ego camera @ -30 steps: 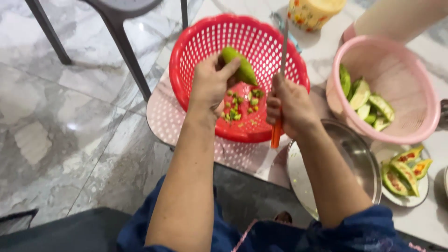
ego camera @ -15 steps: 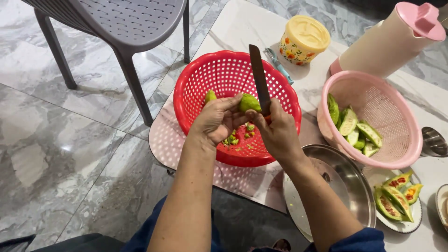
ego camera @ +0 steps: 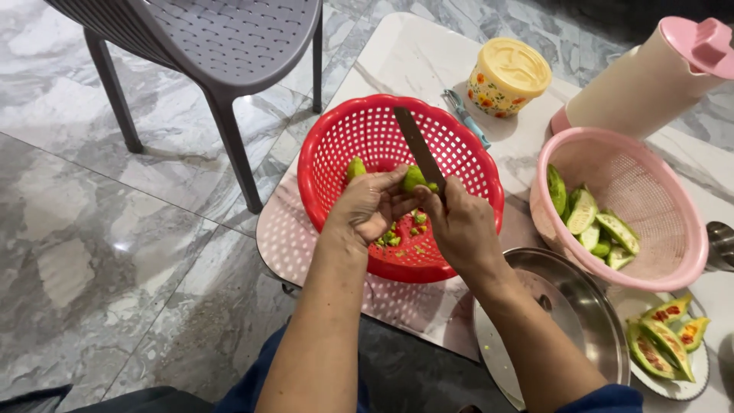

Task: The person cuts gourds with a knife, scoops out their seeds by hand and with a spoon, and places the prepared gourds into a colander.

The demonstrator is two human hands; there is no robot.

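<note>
A grey chair [ego camera: 222, 46] stands left of the red basket [ego camera: 336, 153] on the marble table [ego camera: 405, 53]. Over the basket, the left hand [ego camera: 367, 210] has its grip pinched around a green gourd piece [ego camera: 414, 178]. The right hand [ego camera: 459, 222], just right of it, has its grip closed on a knife [ego camera: 417, 149], blade pointing away. Right of the basket sit a steel lid [ego camera: 581, 321] and a pink basket [ego camera: 650, 191] of green slices.
</note>
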